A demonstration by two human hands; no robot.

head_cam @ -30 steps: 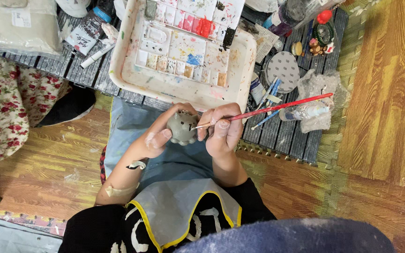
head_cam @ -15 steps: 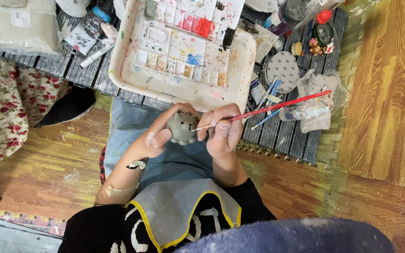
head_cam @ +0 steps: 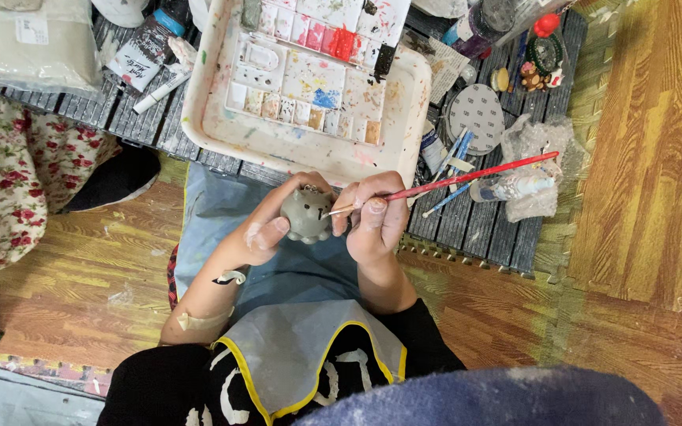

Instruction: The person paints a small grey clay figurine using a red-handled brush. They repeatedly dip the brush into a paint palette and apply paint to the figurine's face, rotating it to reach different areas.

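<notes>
Fingers of left hand (head_cam: pixel 258 237) cupping grey figurine (head_cam: pixel 307 213), right hand (head_cam: pixel 376 221) pinching red brush (head_cam: pixel 467 175).

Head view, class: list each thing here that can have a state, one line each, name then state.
Grey clay figure: held off the table in the left hand.
Red-handled brush: gripped by the right hand, tip at the figure.
Paint palette: open, wells stained.
White tray: paint-spattered, holding the palette.
Paint tube: lying flat.
</notes>
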